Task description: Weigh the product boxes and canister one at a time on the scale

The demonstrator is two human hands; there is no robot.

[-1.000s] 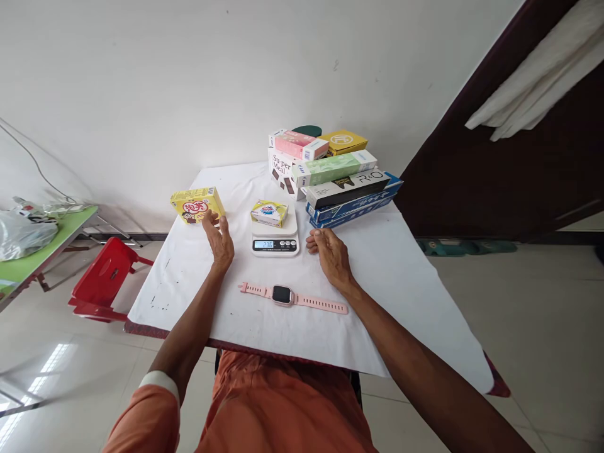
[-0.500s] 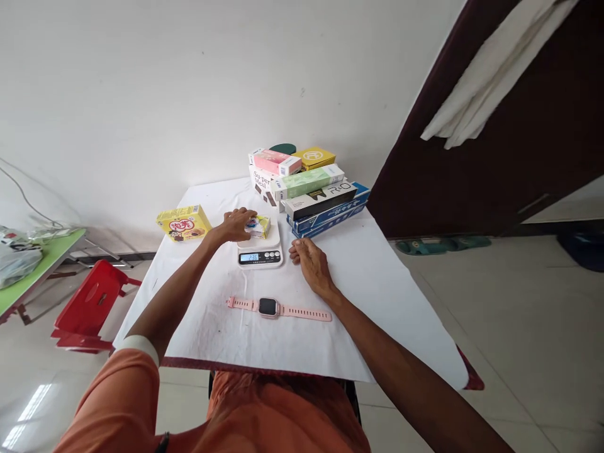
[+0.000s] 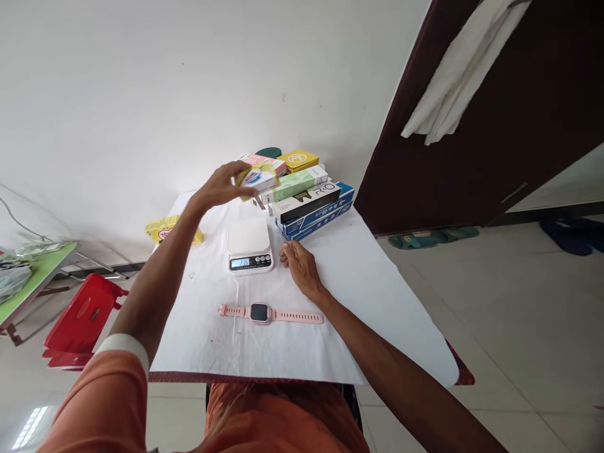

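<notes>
My left hand (image 3: pixel 221 185) is raised above the table, its fingers closed on a small yellow and white box (image 3: pixel 257 177) held in the air over the far side of a white kitchen scale (image 3: pixel 249 245). The scale's platform is bare and its display is lit. My right hand (image 3: pixel 298 267) rests on the white table cover (image 3: pixel 377 277) just right of the scale, fingers loosely curled and holding nothing. A pink smartwatch (image 3: pixel 264 313) lies flat in front of the scale, nearer to me.
A stack of boxes (image 3: pixel 306 195) sits at the table's far right, next to a dark door (image 3: pixel 495 113). A yellow box (image 3: pixel 165 229) lies at the far left, partly behind my left arm. A red plastic stool (image 3: pixel 80 321) and a green table (image 3: pixel 28 277) stand to the left.
My left hand went from the table to the small box on the scale, gripped it and lifted it off. The scale's platform is now bare. My right hand stayed put.
</notes>
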